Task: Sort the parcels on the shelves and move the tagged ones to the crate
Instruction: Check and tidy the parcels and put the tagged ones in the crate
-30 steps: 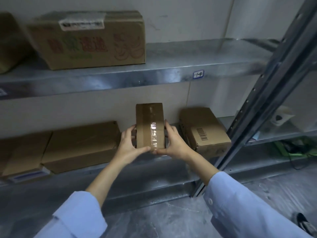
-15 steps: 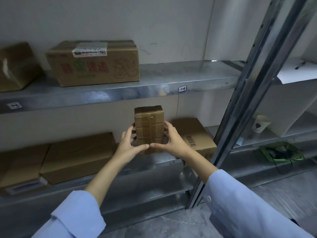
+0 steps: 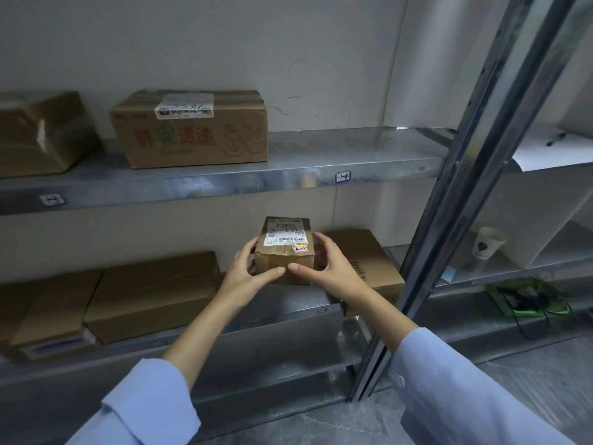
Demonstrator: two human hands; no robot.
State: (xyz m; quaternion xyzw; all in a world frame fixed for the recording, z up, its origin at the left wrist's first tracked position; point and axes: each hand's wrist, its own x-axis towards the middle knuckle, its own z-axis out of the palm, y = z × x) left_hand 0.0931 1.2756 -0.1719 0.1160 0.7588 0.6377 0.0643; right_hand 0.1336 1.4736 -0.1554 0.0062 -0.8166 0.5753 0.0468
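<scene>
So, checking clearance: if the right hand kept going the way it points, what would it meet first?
The small parcel, which the right hand grips; past that, probably the left hand.

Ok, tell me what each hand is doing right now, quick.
Left hand: holds the small parcel by its left side, fingers curled round it.
Right hand: holds the same parcel by its right side.

parcel (image 3: 284,252) tipped fwd, label side now up.
</scene>
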